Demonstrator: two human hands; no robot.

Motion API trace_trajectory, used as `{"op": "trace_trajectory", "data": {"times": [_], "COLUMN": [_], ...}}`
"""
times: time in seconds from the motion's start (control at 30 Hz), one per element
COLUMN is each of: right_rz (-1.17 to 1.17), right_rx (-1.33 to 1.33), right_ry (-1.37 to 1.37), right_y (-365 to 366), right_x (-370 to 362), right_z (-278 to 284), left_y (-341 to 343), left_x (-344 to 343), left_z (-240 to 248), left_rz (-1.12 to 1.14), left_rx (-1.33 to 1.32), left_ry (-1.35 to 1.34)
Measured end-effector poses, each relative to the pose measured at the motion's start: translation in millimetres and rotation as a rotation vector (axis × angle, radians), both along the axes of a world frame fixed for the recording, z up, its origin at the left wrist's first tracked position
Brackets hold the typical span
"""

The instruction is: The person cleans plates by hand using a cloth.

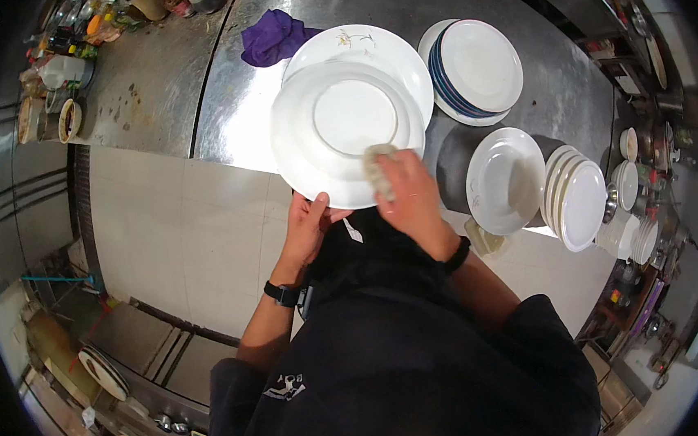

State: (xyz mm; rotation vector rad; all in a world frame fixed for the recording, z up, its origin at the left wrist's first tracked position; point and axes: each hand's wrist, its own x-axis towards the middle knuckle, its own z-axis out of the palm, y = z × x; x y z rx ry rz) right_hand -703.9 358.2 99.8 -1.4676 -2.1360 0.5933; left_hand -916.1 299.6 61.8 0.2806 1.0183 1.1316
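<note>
A large white plate [301, 131] is held with its underside up, its round foot ring showing. My left hand [313, 225] grips its near edge, thumb on the upturned face and fingers beneath. Against the plate's lower right, my right hand [410, 197] presses a bunched pale cloth [379, 166], its fingers closed around it. Beyond and partly covered by it lies another white plate [385, 47] with a small floral print, on the steel table. A purple cloth [276, 37] lies crumpled at that plate's far left.
Right of the plates stands a stack of round plates [480, 64], some blue-edged. Nearer me are an oval white plate [506, 181] and a leaning row of white plates [579, 204]. The steel table [558, 62] extends right; bottles and a bowl [70, 120] occupy the far-left counter.
</note>
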Motion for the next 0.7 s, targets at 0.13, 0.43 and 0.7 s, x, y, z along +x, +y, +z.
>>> {"op": "trace_trajectory", "data": {"times": [0.13, 0.43, 0.7], "right_rz": [0.288, -0.030, -0.167], "right_rx": [0.081, 0.005, -0.008], "right_ry": [-0.115, 0.068, 0.110], "right_y": [5.1, -7.5, 1.5], "right_x": [-53.6, 28.3, 44.6], "right_z": [11.8, -13.5, -26.4], "left_y": [-8.9, -6.0, 29.7], "left_x": [5.2, -4.8, -13.2], "left_z": [-9.4, -16.7, 14.2], "left_rz": [0.000, -0.044, -0.066], "left_rx": [-0.043, -0.039, -0.091], "left_ry": [0.002, -0.008, 0.071]}}
